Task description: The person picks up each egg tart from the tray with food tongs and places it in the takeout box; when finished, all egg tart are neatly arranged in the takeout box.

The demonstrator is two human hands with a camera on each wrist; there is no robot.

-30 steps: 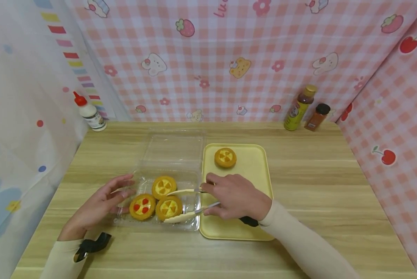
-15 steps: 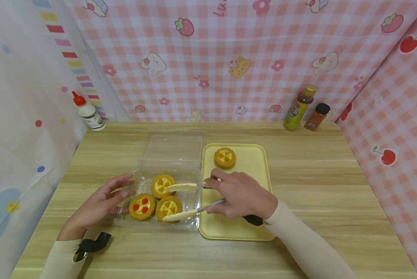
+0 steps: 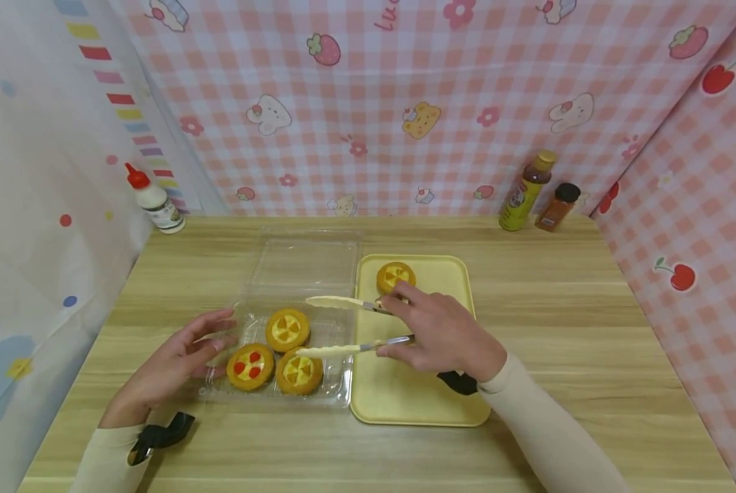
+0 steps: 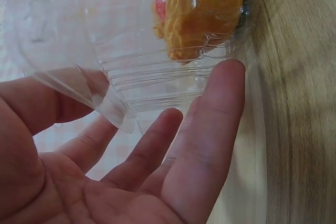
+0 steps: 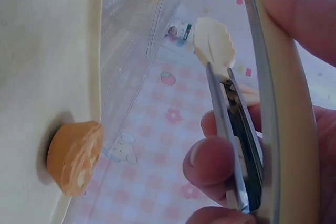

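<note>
My right hand (image 3: 444,335) grips a pair of tongs (image 3: 337,350) with cream-coloured tips. The tong arms are spread wide with nothing between them, over the clear plastic container (image 3: 333,322). Three egg tarts sit inside it: a tart with red pieces (image 3: 250,368) at the left, a yellow-topped tart (image 3: 287,330) behind and another yellow-topped tart (image 3: 300,374) at the right front. Relaxed fingers of my left hand (image 3: 167,366) lie along the container's left side, fingertips right at its ribbed wall in the left wrist view. A fourth tart (image 3: 395,274) lies on the yellow tray (image 3: 417,404), partly behind my right hand.
The container's lid (image 3: 309,263) lies folded back behind it. A white bottle with a red cap (image 3: 158,205) stands at the back left corner. At the back right are a yellow-labelled bottle (image 3: 522,198) and a spice jar (image 3: 559,205). Patterned cloth walls (image 3: 368,164) enclose the table.
My right hand has drawn the tongs up and back to the right, away from the two yellow-topped tarts, and the arms have spread wider. The left hand and the tarts have stayed in place.
</note>
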